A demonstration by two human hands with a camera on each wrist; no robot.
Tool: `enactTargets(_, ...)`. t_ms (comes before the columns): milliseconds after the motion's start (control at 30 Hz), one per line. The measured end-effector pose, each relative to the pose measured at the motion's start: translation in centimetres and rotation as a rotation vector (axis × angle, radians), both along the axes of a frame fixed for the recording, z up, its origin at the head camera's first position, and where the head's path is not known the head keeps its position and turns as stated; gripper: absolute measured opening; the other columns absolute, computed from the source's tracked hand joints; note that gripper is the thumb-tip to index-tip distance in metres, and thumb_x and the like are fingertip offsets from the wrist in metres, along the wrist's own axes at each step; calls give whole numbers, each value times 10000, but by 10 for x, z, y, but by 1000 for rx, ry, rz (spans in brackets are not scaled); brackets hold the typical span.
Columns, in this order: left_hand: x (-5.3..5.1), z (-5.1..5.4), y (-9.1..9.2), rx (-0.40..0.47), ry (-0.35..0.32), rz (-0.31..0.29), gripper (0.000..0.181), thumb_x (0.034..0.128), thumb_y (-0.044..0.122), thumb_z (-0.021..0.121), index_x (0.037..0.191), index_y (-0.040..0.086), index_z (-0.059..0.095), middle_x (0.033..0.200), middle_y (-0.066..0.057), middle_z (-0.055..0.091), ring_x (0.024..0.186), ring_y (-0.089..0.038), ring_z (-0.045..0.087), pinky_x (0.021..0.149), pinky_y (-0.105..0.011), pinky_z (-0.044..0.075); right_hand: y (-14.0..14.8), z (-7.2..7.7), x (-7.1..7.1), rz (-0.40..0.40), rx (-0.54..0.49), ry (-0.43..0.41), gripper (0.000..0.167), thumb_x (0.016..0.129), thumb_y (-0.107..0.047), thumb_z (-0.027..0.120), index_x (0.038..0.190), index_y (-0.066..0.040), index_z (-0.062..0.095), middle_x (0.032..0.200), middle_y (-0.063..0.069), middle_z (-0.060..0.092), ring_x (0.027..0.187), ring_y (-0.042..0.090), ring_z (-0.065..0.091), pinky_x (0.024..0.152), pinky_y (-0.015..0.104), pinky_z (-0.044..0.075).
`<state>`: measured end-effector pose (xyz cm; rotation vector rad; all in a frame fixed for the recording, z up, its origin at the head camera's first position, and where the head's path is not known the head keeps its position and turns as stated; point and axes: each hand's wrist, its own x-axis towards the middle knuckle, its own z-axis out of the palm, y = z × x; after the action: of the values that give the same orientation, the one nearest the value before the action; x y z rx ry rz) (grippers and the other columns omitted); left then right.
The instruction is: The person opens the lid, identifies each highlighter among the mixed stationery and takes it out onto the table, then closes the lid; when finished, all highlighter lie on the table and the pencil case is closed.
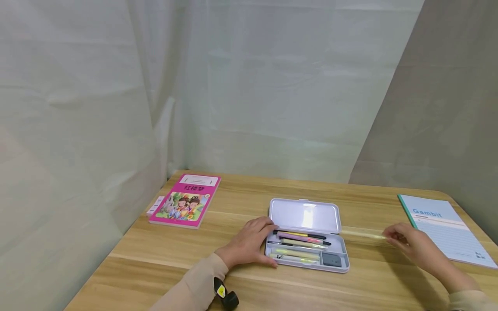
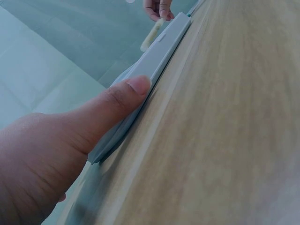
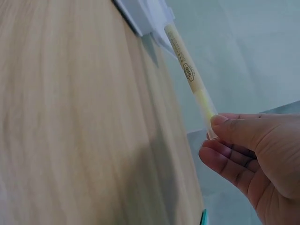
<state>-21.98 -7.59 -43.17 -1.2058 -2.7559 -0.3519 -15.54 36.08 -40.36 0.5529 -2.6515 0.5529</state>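
Note:
An open white pencil case (image 1: 305,216) lies on the table with several pens in its long compartments and a dark grey eraser (image 1: 331,259) in a small one. My left hand (image 1: 249,244) grips the case's left end, its thumb along the front edge; in the left wrist view the left hand (image 2: 70,136) has its thumb on the side wall of the case (image 2: 161,49). To the right of the case my right hand (image 1: 418,248) pinches one end of a pale yellow highlighter (image 1: 363,234). The right wrist view shows the highlighter (image 3: 185,61) held between thumb and fingers of the right hand (image 3: 258,154).
A pink book (image 1: 186,201) lies at the back left, with a small white item (image 1: 154,206) beside it. A notebook marked Gambit (image 1: 447,226) lies on the right. Pale curtains (image 1: 272,86) hang behind the wooden table (image 1: 155,259).

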Motion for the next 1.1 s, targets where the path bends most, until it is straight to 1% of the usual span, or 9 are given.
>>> enactTargets(167, -1, 0, 0, 4, -9, 1, 943, 674, 724, 690, 1396, 165, 455, 1419, -7, 433, 1366, -187, 373, 1188, -383, 295, 5, -5, 0, 3, -12, -9, 184, 780, 27, 724, 884, -112, 662, 807, -52, 609, 743, -129, 476, 559, 164, 479)
enactTargets(467, 0, 0, 0, 2, -20, 2, 940, 678, 737, 675, 1394, 170, 454, 1422, 0, 430, 1368, -183, 369, 1187, -383, 299, 12, -16, -4, 9, -13, -18, 188, 756, 15, 743, 844, -129, 661, 784, -116, 597, 728, -134, 456, 551, 169, 473)
enactTargets(600, 0, -1, 0, 3, -17, 1, 939, 681, 746, 664, 1394, 172, 453, 1422, 2, 428, 1370, -181, 365, 1186, -385, 301, 15, -19, -6, 30, -14, -9, 133, 773, -53, 751, 838, -135, 668, 765, -53, 627, 725, -137, 475, 563, 150, 476)
enactTargets(700, 0, -1, 0, 4, -16, -1, 935, 682, 745, 663, 1392, 173, 454, 1419, 3, 429, 1370, -180, 364, 1186, -385, 299, 18, -21, -8, 39, -14, -17, 141, 766, -44, 753, 842, -134, 677, 769, -46, 646, 724, -139, 492, 571, 148, 488)
enactTargets(800, 0, 0, 0, 3, -11, -4, 935, 683, 746, 662, 1390, 169, 457, 1413, 2, 433, 1365, -180, 370, 1186, -383, 300, 19, -24, -9, 49, -20, -27, 194, 738, 14, 754, 842, -131, 679, 773, -72, 645, 717, -133, 500, 565, 156, 492)
enactTargets(833, 0, 0, 0, 2, -10, -4, 936, 683, 746, 662, 1390, 168, 458, 1412, 3, 434, 1364, -180, 372, 1186, -382, 300, 19, -24, -10, 55, -23, -30, 188, 741, 11, 753, 843, -128, 678, 770, -74, 644, 714, -130, 501, 563, 159, 491)
enactTargets(900, 0, 0, 0, 0, -9, -5, 938, 682, 747, 661, 1391, 167, 457, 1409, 2, 434, 1361, -178, 374, 1187, -379, 300, 20, -25, -11, 68, -28, -35, 134, 769, -42, 751, 842, -126, 676, 765, -43, 643, 709, -127, 498, 557, 160, 485)
enactTargets(1000, 0, 1, 0, -1, -11, -5, 941, 682, 749, 658, 1394, 167, 456, 1410, 3, 433, 1360, -175, 375, 1187, -377, 301, 20, -25, -12, 81, -27, -48, 71, 808, -133, 737, 840, -127, 673, 753, -31, 630, 703, -127, 486, 549, 164, 476)
enactTargets(1100, 1, 2, 0, 1, -12, -5, 940, 684, 749, 657, 1393, 165, 458, 1410, 1, 435, 1358, -175, 377, 1186, -378, 302, 20, -25, -12, 77, -13, -58, 73, 806, -142, 740, 836, -134, 674, 745, -55, 617, 699, -133, 474, 545, 170, 474)
